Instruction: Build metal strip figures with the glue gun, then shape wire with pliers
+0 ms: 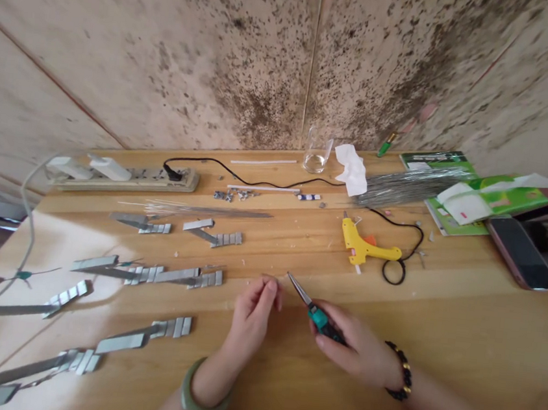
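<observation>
My right hand (354,345) is closed round the teal and black handles of needle-nose pliers (318,314), whose slim metal jaws point up and left. Left of the jaw tips, my left hand (254,304) is held in a pinch, thumb against the fingers. Whatever sits in that pinch is too small to make out. The jaw tips and my left fingertips are a short gap apart. A green bangle (204,403) circles my left wrist, and a dark beaded bracelet (399,371) my right.
Several folded grey strip pieces (125,343) lie at left, with thin wires (205,211) behind them. A yellow glue gun (367,246) rests right of centre. Further back are a power strip (152,179), a glass (316,160), a wire bundle (403,187) and a phone (523,253).
</observation>
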Action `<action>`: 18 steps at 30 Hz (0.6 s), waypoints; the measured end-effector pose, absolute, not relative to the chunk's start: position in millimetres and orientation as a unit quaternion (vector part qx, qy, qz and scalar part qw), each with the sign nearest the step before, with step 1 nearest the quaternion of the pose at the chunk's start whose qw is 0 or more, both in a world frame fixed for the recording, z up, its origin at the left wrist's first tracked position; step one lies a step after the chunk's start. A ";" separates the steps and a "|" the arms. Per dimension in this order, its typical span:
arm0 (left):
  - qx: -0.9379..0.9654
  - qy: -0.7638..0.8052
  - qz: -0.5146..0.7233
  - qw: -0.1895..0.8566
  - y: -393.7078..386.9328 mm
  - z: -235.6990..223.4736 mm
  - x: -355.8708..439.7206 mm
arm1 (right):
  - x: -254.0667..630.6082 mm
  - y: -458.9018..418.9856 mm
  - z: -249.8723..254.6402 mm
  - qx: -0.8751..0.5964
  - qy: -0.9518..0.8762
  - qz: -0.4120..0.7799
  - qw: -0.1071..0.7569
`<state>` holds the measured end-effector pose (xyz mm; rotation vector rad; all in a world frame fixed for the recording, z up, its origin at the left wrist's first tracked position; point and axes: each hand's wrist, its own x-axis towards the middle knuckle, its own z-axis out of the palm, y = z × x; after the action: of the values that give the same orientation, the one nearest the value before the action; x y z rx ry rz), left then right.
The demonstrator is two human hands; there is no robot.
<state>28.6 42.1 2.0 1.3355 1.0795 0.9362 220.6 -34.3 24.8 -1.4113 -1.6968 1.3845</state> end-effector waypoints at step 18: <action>0.773 0.483 0.350 0.217 78.7 -15.9 25.2 | 222.5 -21.3 6.8 -0.439 -0.372 0.514 0.636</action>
<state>25.2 78.7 -15.9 2.1403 1.3395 0.9696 222.5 -21.3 6.8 -1.0027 -0.8501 1.1752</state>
